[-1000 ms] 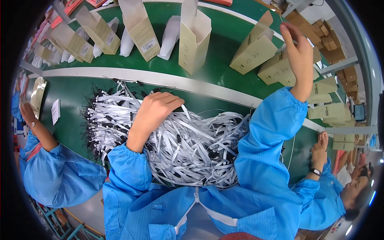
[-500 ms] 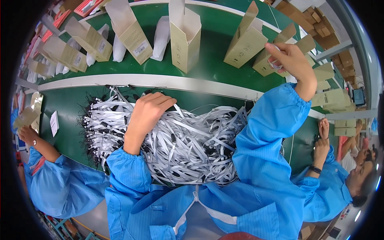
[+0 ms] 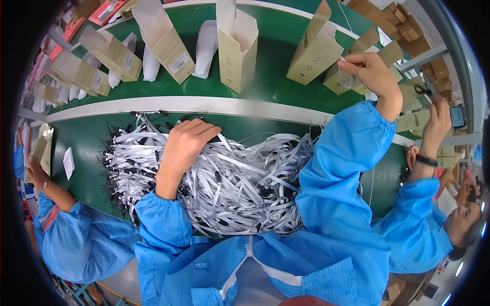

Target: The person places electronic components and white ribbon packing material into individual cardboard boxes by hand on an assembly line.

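A big tangled heap of white flat straps (image 3: 245, 183) with black ends and thin black cords lies on the green table before me. My left hand (image 3: 185, 148) rests on its upper left part, with thumb and fingers closed on one white strap. Farther off at the right, my right hand (image 3: 375, 76) is raised in a pinch beside an open beige box (image 3: 334, 76). A pale, see-through thing hangs at its fingertips; it is too faint to name.
Open beige boxes (image 3: 237, 56) and white wrapped items (image 3: 205, 48) stand along the green surface beyond a pale rail (image 3: 204, 103). A co-worker's hand (image 3: 37, 176) holds a box at left. At right, another co-worker's hand (image 3: 438, 120) is raised with a strap.
The right co-worker has lifted a hand with a strap up toward the boxes. My right hand has shifted slightly left; my left hand stays almost in place on the heap.
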The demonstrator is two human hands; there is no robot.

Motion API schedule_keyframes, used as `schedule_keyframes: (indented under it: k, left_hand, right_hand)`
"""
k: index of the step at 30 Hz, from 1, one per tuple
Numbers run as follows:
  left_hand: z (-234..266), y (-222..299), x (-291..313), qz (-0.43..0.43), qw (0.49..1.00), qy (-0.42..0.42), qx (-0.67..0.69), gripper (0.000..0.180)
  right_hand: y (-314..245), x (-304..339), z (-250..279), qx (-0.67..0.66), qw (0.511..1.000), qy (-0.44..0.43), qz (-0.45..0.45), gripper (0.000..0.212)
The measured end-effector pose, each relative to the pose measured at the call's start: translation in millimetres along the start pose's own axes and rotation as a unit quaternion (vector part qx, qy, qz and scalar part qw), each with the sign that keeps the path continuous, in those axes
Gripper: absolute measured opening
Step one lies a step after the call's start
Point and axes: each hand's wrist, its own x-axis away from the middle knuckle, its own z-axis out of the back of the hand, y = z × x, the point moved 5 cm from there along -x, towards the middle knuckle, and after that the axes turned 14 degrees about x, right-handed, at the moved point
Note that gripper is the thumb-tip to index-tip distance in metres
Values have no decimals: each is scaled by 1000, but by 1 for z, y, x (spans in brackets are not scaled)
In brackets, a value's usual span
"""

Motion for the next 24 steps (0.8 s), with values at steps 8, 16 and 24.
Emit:
schedule_keyframes:
  k: [8,16,24]
  left_hand:
    - [2,-1,7,6,1000,11,-4,28]
    - [0,-2,6,11,1000,10,-4,27]
    - [0,-3,9,16,1000,15,7,27]
  right_hand:
    - [9,-12,4,-78,996,45,23,21]
    - [-2,-16,31,-250,923,271,111,21]
    - [7,-24,15,-71,983,168,3,33]
